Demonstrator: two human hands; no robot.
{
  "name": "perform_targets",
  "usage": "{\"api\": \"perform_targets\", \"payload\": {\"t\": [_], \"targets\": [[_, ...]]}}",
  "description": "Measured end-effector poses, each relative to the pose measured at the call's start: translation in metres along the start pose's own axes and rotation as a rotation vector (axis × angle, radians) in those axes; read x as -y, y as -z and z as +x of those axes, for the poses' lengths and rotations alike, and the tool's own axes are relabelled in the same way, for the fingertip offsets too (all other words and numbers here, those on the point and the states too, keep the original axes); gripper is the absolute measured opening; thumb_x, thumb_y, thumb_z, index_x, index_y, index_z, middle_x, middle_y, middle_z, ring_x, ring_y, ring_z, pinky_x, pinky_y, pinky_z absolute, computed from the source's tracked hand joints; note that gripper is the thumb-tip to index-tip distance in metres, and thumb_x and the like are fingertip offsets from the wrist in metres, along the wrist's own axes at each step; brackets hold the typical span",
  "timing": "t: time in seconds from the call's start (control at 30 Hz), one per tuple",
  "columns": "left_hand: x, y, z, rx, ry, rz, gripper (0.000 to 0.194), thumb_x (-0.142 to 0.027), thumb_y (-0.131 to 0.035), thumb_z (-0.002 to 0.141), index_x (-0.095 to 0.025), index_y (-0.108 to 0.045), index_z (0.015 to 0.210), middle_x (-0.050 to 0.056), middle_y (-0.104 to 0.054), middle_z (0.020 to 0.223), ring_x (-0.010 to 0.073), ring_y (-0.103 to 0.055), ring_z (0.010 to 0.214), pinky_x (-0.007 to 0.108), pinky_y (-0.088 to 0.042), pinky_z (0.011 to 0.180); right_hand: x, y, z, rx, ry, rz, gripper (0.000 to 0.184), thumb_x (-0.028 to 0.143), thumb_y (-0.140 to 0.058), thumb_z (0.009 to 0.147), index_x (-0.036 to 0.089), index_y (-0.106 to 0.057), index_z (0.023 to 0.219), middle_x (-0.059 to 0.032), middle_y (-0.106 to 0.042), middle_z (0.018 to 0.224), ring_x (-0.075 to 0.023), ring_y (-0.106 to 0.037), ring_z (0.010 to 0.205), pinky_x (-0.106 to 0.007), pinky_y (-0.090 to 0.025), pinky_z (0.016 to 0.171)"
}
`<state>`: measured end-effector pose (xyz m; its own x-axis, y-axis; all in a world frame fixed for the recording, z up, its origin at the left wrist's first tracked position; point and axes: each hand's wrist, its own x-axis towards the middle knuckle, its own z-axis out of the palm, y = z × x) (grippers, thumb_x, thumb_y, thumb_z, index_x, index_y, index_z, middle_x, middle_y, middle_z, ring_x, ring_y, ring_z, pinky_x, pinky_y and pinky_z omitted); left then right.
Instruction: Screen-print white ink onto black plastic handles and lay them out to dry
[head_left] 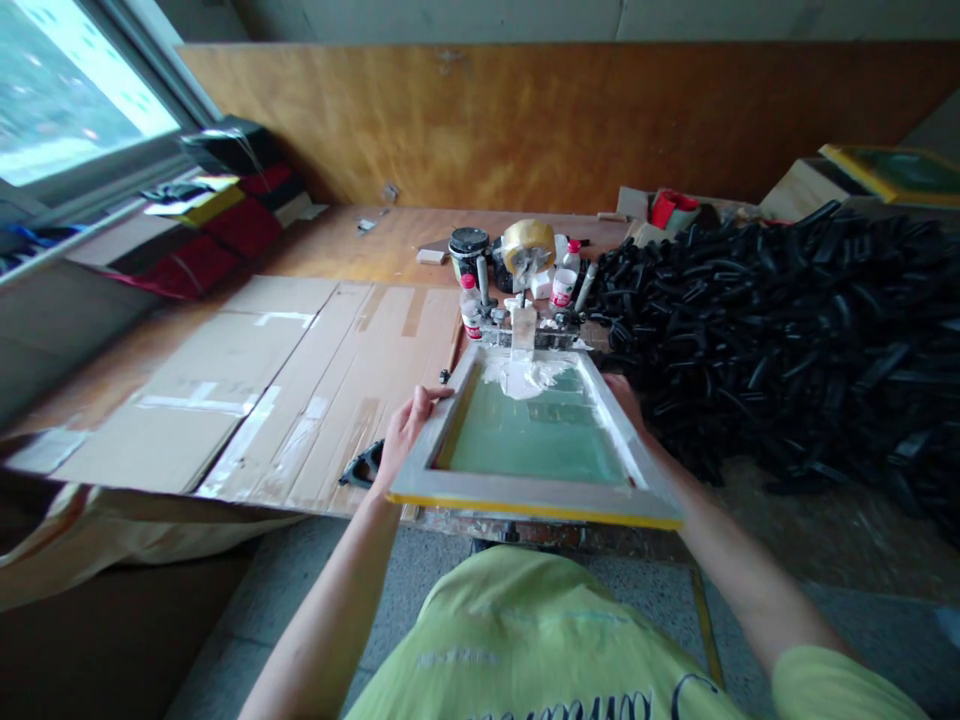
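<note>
Both my hands lift a wooden silk-screen frame (534,440) with green mesh, its near edge painted yellow. My left hand (405,432) grips the frame's left side, and my right hand (624,398) grips its right side, with the fingers partly hidden behind the wood. White ink (521,378) lies smeared across the far end of the mesh. That end stays fixed in a metal hinge clamp (525,328) on the table. Under my left hand sits a small black plastic piece (362,465).
A large heap of black moulded parts (780,330) fills the right side. Behind the clamp stand a tape roll (527,248), a dark ink tin (469,250) and white bottles (564,285). Cardboard sheets (262,390) cover the table's left part. Another screen frame (892,175) leans far right.
</note>
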<state>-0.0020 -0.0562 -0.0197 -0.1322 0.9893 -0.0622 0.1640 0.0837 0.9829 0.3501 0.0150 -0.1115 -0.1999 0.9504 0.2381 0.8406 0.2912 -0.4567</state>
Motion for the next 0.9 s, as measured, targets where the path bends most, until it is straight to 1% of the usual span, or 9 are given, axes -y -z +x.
{"api": "perform_targets", "payload": {"t": [0.1, 0.17, 0.23, 0.33, 0.47, 0.6, 0.7, 0.83, 0.9], "targets": [[0.044, 0.000, -0.019, 0.101, 0.158, -0.007, 0.058, -0.059, -0.058, 0.081, -0.018, -0.064, 0.121, 0.004, -0.068, 0.084, 0.0169, -0.062, 0.073, 0.023, -0.046, 0.060, 0.008, 0.016, 0.031, -0.166, -0.086, -0.046, 0.032, 0.018, -0.045, 0.088, 0.016, -0.067, 0.112, -0.0137, -0.063, 0.113, -0.0276, -0.057, 0.105, -0.043, -0.044, 0.094], [0.071, -0.006, -0.024, 0.102, 0.229, -0.034, 0.068, -0.054, -0.064, 0.077, -0.020, -0.053, 0.135, 0.002, -0.067, 0.079, 0.0164, -0.061, 0.066, 0.023, -0.045, 0.056, 0.036, 0.013, 0.058, -0.198, 0.044, -0.078, 0.043, 0.021, -0.058, 0.083, 0.016, -0.057, 0.126, -0.0135, -0.053, 0.131, -0.0289, -0.048, 0.119, -0.042, -0.040, 0.101], [0.093, -0.012, -0.024, 0.071, 0.258, -0.019, 0.072, -0.051, -0.066, 0.076, -0.022, -0.049, 0.139, 0.001, -0.067, 0.076, 0.0160, -0.060, 0.064, 0.024, -0.046, 0.057, 0.067, 0.003, 0.082, -0.139, 0.207, -0.136, 0.052, 0.021, -0.066, 0.079, 0.015, -0.053, 0.129, -0.0147, -0.048, 0.134, -0.0306, -0.043, 0.121, -0.044, -0.037, 0.102], [0.112, -0.017, -0.020, 0.045, 0.246, 0.009, 0.067, -0.049, -0.066, 0.076, -0.023, -0.053, 0.136, 0.001, -0.067, 0.078, 0.0170, -0.062, 0.070, 0.025, -0.048, 0.064, 0.098, -0.016, 0.100, 0.015, 0.284, -0.227, 0.027, 0.015, -0.062, 0.081, 0.013, -0.063, 0.108, -0.0150, -0.059, 0.111, -0.0287, -0.048, 0.107, -0.040, -0.040, 0.093], [0.126, -0.015, -0.017, 0.084, 0.259, 0.025, 0.066, -0.052, -0.061, 0.079, -0.021, -0.051, 0.137, 0.003, -0.067, 0.085, 0.0176, -0.063, 0.077, 0.026, -0.049, 0.069, 0.100, -0.026, 0.074, 0.181, 0.300, -0.247, 0.010, 0.011, -0.054, 0.083, 0.015, -0.063, 0.086, -0.0112, -0.062, 0.089, -0.0245, -0.051, 0.092, -0.034, -0.041, 0.079], [0.132, -0.014, -0.018, 0.099, 0.243, 0.054, 0.067, -0.055, -0.058, 0.082, -0.020, -0.049, 0.138, 0.002, -0.068, 0.088, 0.0165, -0.062, 0.078, 0.026, -0.048, 0.072, 0.086, -0.010, 0.036, 0.301, 0.571, -0.166, 0.019, 0.002, -0.051, 0.076, 0.015, -0.063, 0.083, -0.0090, -0.062, 0.086, -0.0221, -0.052, 0.089, -0.031, -0.040, 0.076], [0.129, -0.015, -0.018, 0.099, 0.232, 0.064, 0.065, -0.054, -0.057, 0.083, -0.019, -0.050, 0.137, 0.003, -0.068, 0.090, 0.0167, -0.062, 0.080, 0.026, -0.048, 0.073, 0.082, 0.001, 0.032, 0.388, 0.668, -0.071, 0.018, 0.001, -0.054, 0.074, 0.016, -0.062, 0.078, -0.0058, -0.061, 0.081, -0.0199, -0.052, 0.084, -0.029, -0.040, 0.073], [0.125, -0.015, -0.018, 0.087, 0.218, 0.058, 0.063, -0.053, -0.057, 0.083, -0.019, -0.050, 0.136, 0.003, -0.067, 0.087, 0.0171, -0.063, 0.080, 0.027, -0.049, 0.073, 0.084, -0.008, 0.035, 0.236, 0.524, -0.040, 0.014, 0.006, -0.053, 0.080, 0.016, -0.063, 0.079, -0.0068, -0.061, 0.083, -0.0209, -0.052, 0.088, -0.030, -0.041, 0.075], [0.124, -0.015, -0.018, 0.088, 0.221, 0.041, 0.063, -0.053, -0.057, 0.083, -0.020, -0.050, 0.137, 0.002, -0.066, 0.083, 0.0169, -0.063, 0.076, 0.027, -0.050, 0.070, 0.084, -0.015, 0.027, 0.176, 0.534, -0.042, 0.018, 0.004, -0.051, 0.081, 0.014, -0.064, 0.087, -0.0095, -0.062, 0.090, -0.0226, -0.052, 0.096, -0.032, -0.042, 0.081]]}}
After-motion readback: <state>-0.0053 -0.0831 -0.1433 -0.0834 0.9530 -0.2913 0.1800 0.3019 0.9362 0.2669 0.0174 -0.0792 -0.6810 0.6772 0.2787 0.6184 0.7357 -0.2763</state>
